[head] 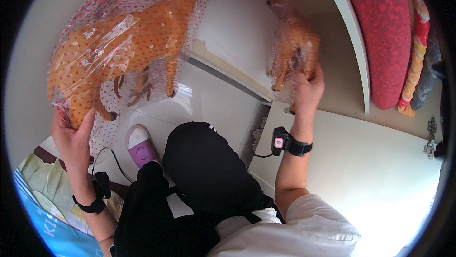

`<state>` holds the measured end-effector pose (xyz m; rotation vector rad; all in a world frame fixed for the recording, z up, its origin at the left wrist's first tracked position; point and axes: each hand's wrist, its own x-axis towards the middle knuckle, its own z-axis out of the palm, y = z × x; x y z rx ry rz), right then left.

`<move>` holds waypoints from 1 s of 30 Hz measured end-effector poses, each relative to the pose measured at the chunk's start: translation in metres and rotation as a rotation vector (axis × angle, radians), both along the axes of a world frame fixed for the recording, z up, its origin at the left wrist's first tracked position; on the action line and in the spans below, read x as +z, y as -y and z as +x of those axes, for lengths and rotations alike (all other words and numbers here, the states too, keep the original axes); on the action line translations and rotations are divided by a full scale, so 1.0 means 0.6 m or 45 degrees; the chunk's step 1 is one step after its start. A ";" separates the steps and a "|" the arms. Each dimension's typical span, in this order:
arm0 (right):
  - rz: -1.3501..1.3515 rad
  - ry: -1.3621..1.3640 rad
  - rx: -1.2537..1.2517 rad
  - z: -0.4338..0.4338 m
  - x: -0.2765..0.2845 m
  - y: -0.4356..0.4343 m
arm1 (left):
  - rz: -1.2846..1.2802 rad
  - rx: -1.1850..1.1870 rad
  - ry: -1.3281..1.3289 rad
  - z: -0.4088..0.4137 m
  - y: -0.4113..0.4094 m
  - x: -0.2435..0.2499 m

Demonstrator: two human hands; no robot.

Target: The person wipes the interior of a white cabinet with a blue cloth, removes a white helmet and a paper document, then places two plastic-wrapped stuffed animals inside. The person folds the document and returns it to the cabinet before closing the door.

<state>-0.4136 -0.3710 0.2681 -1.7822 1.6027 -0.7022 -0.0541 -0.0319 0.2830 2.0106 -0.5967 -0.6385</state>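
Observation:
My left hand (73,132) grips the rear end of a large orange-brown deer figurine (142,38). Clear plastic wrap printed with small red dots (103,18) covers that figurine, and brown antler-like pieces (142,86) show beneath its belly. At the right, my right hand (310,88) is closed around the lower part of a smaller orange-brown animal figurine (297,41), also in clear plastic. This smaller one is held inside the opening of a white cabinet and looks slightly blurred. Its far end reaches up toward the cabinet's back.
A white upright panel (351,36) divides the cabinet; beyond it stand a red patterned roll (377,40) and folded colourful textiles (415,57). An open white door (342,150) with metal hinges (430,148) lies right. Bedding (46,182) is lower left. A purple slipper (142,150) rests on tiles.

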 end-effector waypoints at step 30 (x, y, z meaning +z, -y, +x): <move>0.075 0.432 0.038 -0.233 -0.071 0.014 | -0.091 0.067 -0.013 -0.006 -0.011 -0.028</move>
